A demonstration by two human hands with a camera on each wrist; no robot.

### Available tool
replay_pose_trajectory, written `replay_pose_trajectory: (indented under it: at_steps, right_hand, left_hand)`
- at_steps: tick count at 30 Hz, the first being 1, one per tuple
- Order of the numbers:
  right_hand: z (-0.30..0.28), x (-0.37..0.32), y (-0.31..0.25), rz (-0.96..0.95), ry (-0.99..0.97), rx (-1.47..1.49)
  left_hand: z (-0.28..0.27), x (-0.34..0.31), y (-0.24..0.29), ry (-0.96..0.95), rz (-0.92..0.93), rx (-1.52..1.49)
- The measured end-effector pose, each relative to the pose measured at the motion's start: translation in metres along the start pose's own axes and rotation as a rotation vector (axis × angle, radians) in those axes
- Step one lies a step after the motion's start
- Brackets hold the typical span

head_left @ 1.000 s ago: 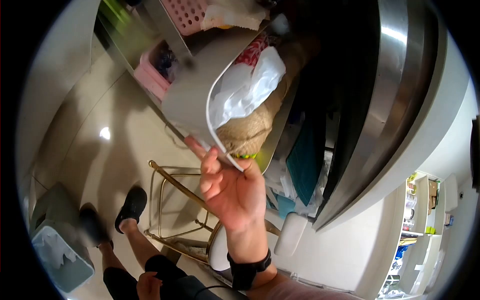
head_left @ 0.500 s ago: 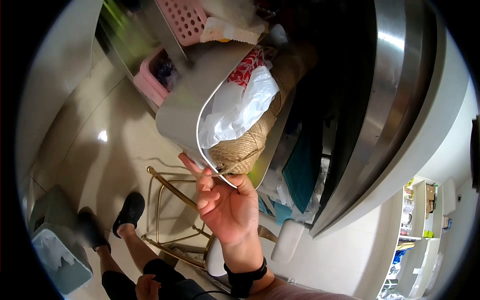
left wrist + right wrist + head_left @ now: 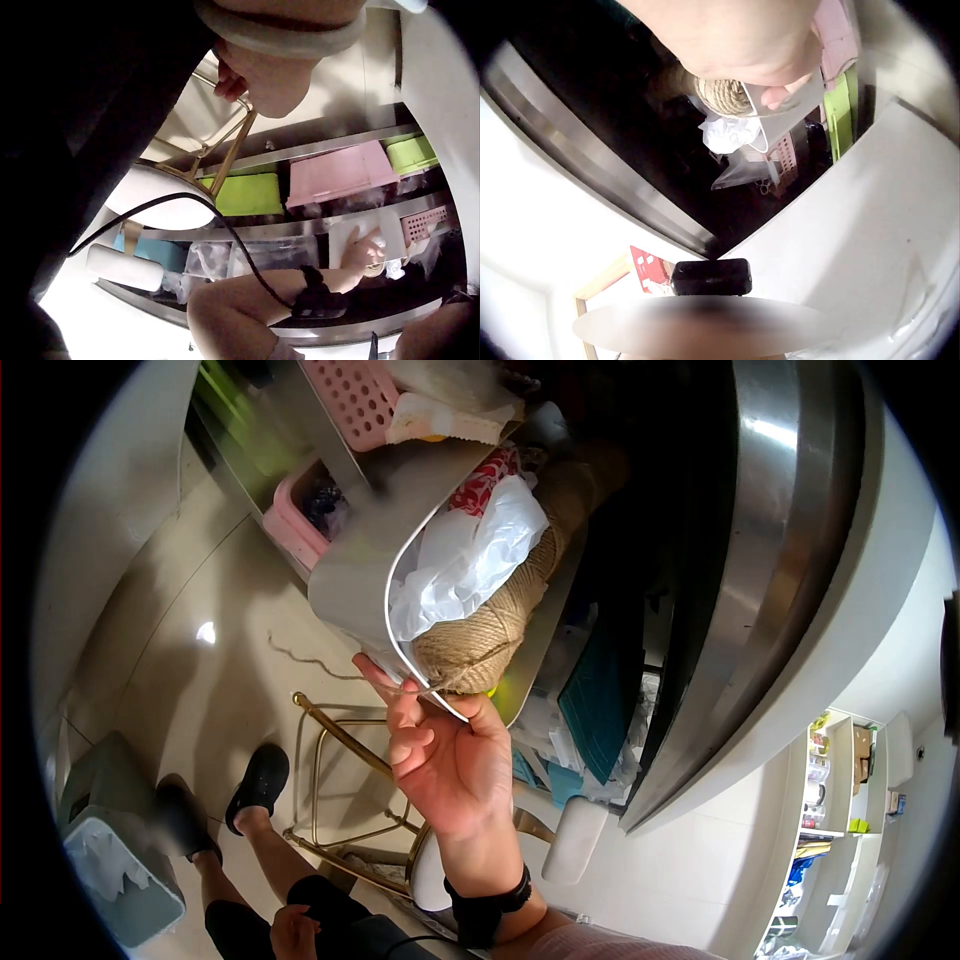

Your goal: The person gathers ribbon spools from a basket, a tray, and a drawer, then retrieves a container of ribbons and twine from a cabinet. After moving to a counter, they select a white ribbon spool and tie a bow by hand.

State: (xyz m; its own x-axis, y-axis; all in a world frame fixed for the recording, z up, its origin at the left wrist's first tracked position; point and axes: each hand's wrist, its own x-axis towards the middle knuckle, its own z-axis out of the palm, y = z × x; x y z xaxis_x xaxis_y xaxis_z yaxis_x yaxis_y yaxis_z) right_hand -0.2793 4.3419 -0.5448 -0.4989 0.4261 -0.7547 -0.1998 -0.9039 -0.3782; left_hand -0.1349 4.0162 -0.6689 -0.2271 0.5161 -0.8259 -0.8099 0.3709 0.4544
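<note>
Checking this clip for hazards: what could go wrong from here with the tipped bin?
The grey plastic bin is tipped toward the person, held at its rim by the right hand; the big jute twine spool and white plastic bag might tumble out. The loose twine strand dangles and could snag the gold stool frame.

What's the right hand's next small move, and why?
Probably level the white bin first: the right hand pinches only its rim, the bin tilts steeply, and the jute twine spool sits at the lip with a strand trailing out.
</note>
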Motion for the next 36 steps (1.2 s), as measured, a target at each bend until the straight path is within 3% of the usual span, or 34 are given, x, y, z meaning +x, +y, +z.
replay_pose_trajectory:
  at_steps: [7, 10, 14, 17, 19, 21, 24, 26, 29, 33, 36]
  right_hand:
    - [-0.005, 0.002, -0.003, 0.036, -0.03, 0.021]
    - [-0.002, 0.003, -0.004, 0.028, 0.002, 0.059]
    - [-0.012, 0.003, 0.002, 0.019, -0.011, 0.045]
    - [-0.022, -0.014, 0.022, -0.007, 0.113, -0.038]
    - [-0.047, -0.039, 0.039, 0.077, 0.088, 0.014]
    - [-0.064, -0.073, 0.061, 0.09, -0.061, 0.096]
    - [-0.07, -0.144, 0.083, 0.149, 0.188, -0.041]
    - [-0.089, -0.19, 0.095, 0.169, 0.261, -0.039]
    - [-0.098, -0.26, 0.09, 0.299, 0.311, -0.166]
    - [-0.104, -0.338, 0.056, 0.276, 0.246, -0.329]
    - [-0.071, -0.389, 0.012, 0.235, 0.288, -0.382]
  left_hand:
    - [0.001, 0.002, -0.012, 0.009, 0.039, 0.012]
    - [0.001, -0.009, 0.026, -0.019, 0.069, 0.119]
    - [0.0, -0.001, -0.011, 0.021, 0.096, 0.028]
    - [-0.008, -0.009, -0.01, 0.025, 0.088, -0.013]
    - [-0.014, -0.018, -0.01, 0.075, 0.053, 0.094]
    - [-0.021, -0.028, 0.002, 0.112, 0.131, 0.148]
    - [-0.041, -0.048, 0.018, 0.142, 0.274, 0.208]
    - [-0.055, -0.067, 0.039, 0.184, 0.246, 0.19]
    - [-0.08, -0.089, 0.055, 0.199, 0.318, 0.245]
    - [-0.098, -0.119, 0.079, 0.234, 0.286, 0.235]
    - [-0.096, -0.139, 0.1, 0.22, 0.295, 0.182]
